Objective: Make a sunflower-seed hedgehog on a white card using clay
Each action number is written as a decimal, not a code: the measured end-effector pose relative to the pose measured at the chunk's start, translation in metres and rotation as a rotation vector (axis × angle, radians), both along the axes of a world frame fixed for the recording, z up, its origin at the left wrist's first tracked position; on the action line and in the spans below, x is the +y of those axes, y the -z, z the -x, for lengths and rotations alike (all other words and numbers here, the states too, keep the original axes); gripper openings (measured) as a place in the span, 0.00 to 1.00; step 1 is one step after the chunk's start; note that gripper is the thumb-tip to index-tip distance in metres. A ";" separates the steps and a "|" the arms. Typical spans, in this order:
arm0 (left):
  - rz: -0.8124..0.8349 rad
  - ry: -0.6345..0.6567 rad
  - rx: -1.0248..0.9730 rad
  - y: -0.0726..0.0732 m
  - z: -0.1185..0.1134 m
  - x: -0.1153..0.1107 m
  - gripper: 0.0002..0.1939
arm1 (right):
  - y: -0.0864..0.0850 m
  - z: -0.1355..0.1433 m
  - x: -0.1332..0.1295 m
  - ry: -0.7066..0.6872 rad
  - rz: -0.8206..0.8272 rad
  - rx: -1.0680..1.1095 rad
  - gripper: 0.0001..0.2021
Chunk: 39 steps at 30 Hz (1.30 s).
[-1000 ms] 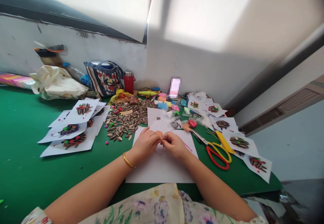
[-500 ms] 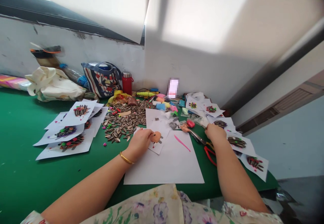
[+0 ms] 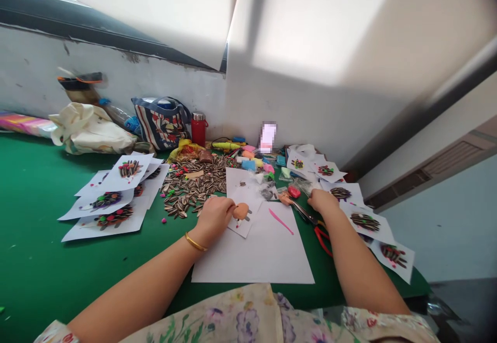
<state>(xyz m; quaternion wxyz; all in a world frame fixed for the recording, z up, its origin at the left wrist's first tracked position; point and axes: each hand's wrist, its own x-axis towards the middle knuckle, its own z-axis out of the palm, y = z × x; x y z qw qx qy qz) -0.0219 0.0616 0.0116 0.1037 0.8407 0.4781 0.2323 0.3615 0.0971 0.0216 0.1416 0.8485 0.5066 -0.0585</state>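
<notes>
The small white card (image 3: pixel 243 230) lies on the upper left of my large white paper sheet (image 3: pixel 252 260), carrying a rounded orange clay-like piece (image 3: pixel 240 211) with dark slivers at its right side. I judge the card light and bendy, apt to slide, and the orange piece soft enough to dent, so I'd take the card by its bare lower edge and spare the clay. My left hand (image 3: pixel 213 217) has its fingers bunched closed at the card's left side, touching by the orange piece; whether something is pinched between them I can't tell. A slim pink plastic tool (image 3: pixel 281 221) rests on the sheet's right part. Past the sheet's far right corner, my right hand (image 3: pixel 324 203) reaches with curled fingers near thin clear plastic wrapping (image 3: pixel 302 183); I can't see whether they grip anything. Its wrist is just above the red-handled scissors (image 3: pixel 306 213), right of the sheet. Striped seeds (image 3: pixel 194 185) spread beyond the sheet's far left corner.

A second ago both my hands met over the card; now the right is away past the sheet, and the orange piece and pink tool show far more fully.
</notes>
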 end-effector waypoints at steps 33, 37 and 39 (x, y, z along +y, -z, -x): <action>0.809 0.048 -1.472 -0.034 -0.005 -0.007 0.22 | -0.023 0.054 -0.075 -0.079 -1.013 0.915 0.26; 0.810 0.004 -1.500 -0.031 -0.009 -0.004 0.23 | -0.008 0.060 -0.070 0.144 -1.025 1.569 0.32; 0.810 -0.021 -1.481 -0.028 -0.010 -0.003 0.23 | -0.005 0.073 -0.071 0.111 -0.877 1.827 0.24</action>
